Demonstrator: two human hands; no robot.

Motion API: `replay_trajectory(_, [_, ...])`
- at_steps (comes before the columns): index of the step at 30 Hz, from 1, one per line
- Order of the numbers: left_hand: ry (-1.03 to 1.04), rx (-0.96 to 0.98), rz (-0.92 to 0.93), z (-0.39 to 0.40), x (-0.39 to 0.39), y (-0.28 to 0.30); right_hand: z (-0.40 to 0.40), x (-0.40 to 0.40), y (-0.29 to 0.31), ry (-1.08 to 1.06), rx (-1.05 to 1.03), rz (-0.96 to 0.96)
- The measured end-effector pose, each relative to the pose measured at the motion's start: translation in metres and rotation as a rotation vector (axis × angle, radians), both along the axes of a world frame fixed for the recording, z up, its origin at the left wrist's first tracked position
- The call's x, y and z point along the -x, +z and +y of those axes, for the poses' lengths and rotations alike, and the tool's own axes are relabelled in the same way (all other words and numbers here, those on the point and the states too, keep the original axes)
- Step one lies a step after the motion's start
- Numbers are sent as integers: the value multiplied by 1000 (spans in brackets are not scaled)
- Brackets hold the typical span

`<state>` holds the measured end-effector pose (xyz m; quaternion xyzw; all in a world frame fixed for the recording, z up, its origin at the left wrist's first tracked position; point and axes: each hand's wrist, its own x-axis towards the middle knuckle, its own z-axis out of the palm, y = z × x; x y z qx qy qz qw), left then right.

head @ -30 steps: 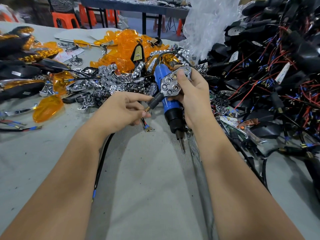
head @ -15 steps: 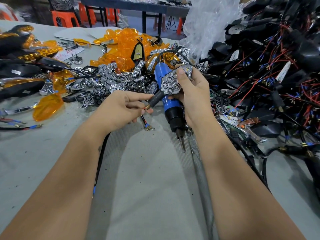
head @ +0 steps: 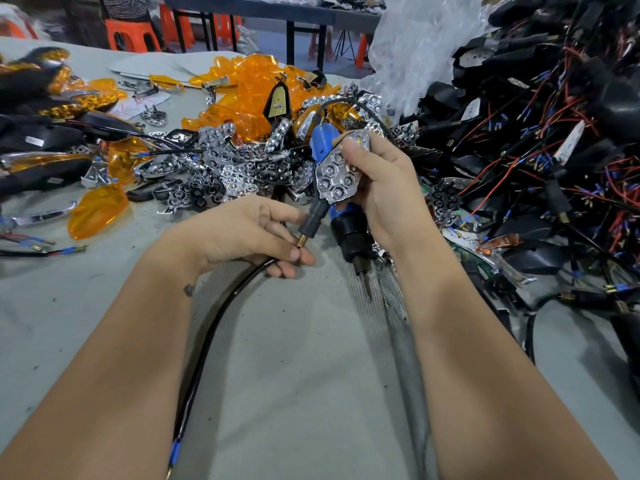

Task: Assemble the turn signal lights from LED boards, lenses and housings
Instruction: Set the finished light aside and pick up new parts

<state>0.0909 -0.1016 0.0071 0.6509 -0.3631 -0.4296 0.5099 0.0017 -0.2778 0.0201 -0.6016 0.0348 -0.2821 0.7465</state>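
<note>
Head view
Right hand: the right hand is closed around a chrome honeycomb reflector plate, thumb pressed on the plate's face near its upper edge, fingers wrapped behind it.
Reflector plate: held upright above the grey table covering, in front of the blue-and-black electric screwdriver; one lit-looking white spot shows at its top corner.
Stem: a black rubber stem with a brass threaded tip comes out of the plate's lower end and slants down to the left.
Left hand: the left hand is closed, its thumb and fingertips pinching at the brass tip of the stem; the thin black cable runs out from under this hand and curves down along the left forearm to a blue sleeve near the bottom edge.
Screwdriver: lies on the table just behind the hands, bit pointing toward the camera; whether the right hand touches it cannot be told.
Loose reflectors: a heap of chrome honeycomb reflector pieces lies just beyond the left hand.
Lenses: a pile of translucent orange lenses sits behind the heap; a single orange lens lies alone to the left.
Housings: a big mound of black housings with red and black wires fills the right side.
Background: orange plastic stools stand past the table's far edge.
</note>
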Motion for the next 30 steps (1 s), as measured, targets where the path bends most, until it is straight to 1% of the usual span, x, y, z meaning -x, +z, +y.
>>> replay_trajectory(2, [4,-20,-13,-2,1,0,-1,-3,-1,-21,-7,41])
replay_trajectory(4, [15,-32,-27,-3,1,0,-4,-8,-2,-79,-27,159])
replay_trajectory(6, [20,-33,-22,-3,1,0,-5,-11,-1,-102,-92,246])
replay_trajectory(7, [24,-31,-15,-3,1,0,-5,-11,-1,-87,-115,251])
replay_trajectory(10, [24,-25,2,-3,1,0,-5,-10,-1,-39,-139,204])
replay_trajectory(15, [-6,-18,36,1,-3,1,-3,-8,-3,-108,12,167])
replay_trajectory(20, [-13,-33,39,5,-5,2,-1,-4,-4,-87,60,99])
replay_trajectory(24, [65,-30,-21,6,-7,2,0,-3,-3,-86,68,76])
replay_trajectory(27, [136,14,-77,7,-7,2,2,-4,-1,-114,64,87])
replay_trajectory(30, [264,85,-64,7,-7,4,4,-3,0,-116,61,45])
